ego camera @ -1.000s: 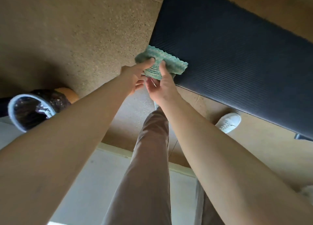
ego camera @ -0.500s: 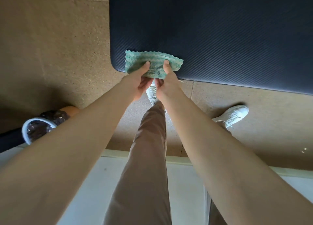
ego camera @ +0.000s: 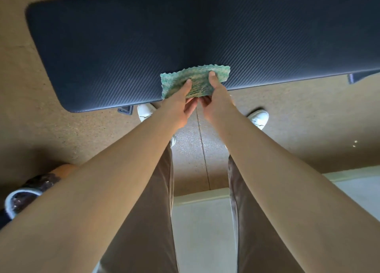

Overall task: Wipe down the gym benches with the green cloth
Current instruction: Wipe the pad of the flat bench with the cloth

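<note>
**A:** What could go wrong from here?

**B:** The green cloth (ego camera: 196,81) lies over the near edge of the gym bench (ego camera: 144,46). The left hand (ego camera: 181,106) and right hand (ego camera: 214,100) each hold it in a pinching grip, thumb on top and fingers beneath. Held that lightly, it may skim the pad or slip off the edge.

**A:** And compared with half a second ago?

**B:** Then it sat by the bench's left corner. Now it's well along toward the middle.
</note>
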